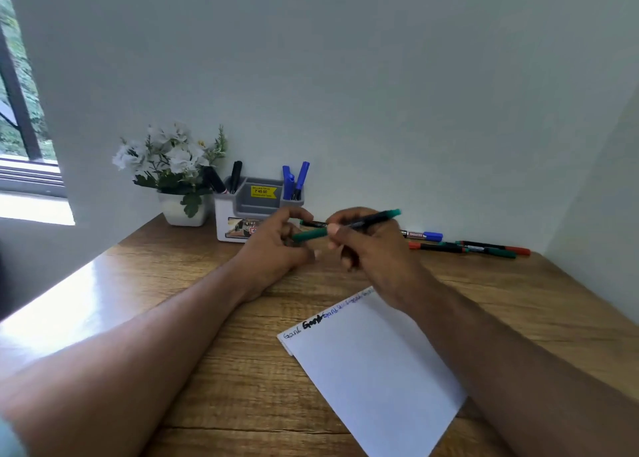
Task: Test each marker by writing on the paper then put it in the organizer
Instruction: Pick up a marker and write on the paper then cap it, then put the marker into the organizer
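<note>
above the wooden desk (207, 335), both hands (left (276, 245), right (366, 245)) grip a slim green marker (349, 226). risk: cap pulls off abruptly, tip inks fingers instead of white paper (373, 363).

Window daylight, desk (86, 283) glare — soft blur

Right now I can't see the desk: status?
Right hand grips green marker; left hand holds its green cap. Grey organizer behind. Nothing blocking.
</note>
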{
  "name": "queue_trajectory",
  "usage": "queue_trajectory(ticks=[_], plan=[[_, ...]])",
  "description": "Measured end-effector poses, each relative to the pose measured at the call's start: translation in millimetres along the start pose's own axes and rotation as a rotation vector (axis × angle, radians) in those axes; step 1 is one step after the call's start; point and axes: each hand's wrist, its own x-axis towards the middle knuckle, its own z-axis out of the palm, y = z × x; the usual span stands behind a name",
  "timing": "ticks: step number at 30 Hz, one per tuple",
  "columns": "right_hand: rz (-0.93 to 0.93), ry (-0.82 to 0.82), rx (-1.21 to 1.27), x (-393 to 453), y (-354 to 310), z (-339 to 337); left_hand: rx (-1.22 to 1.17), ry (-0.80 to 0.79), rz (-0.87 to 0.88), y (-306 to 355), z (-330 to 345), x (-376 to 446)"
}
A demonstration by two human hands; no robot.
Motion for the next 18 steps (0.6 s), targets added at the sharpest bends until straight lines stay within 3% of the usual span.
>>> queue_trajectory(ticks=[4,6,8,10,14,18], plan=[[-0.224,0.082,-0.104,9,-8,-15,-0.248,0.268,-0.104,0,-6,4],[-0.310,-0.035,-0.451,12,-11,-20,-0.360,0.423,-0.144,1,-8,6],[-0.276,-0.179,-0.686,18,-16,-17,-0.438,0.547,-0.144,1,-11,8],[-0.294,-0.182,-0.619,25,-23,-6,-0.485,0.632,-0.144,1,-12,9],[-0.411,0.153,-0.224,56,-33,25,-0.540,0.728,-0.126,-1,-14,11],[-0.476,0.237,-0.037,86,-37,54,-0.502,0.798,-0.124,-7,-15,17]])
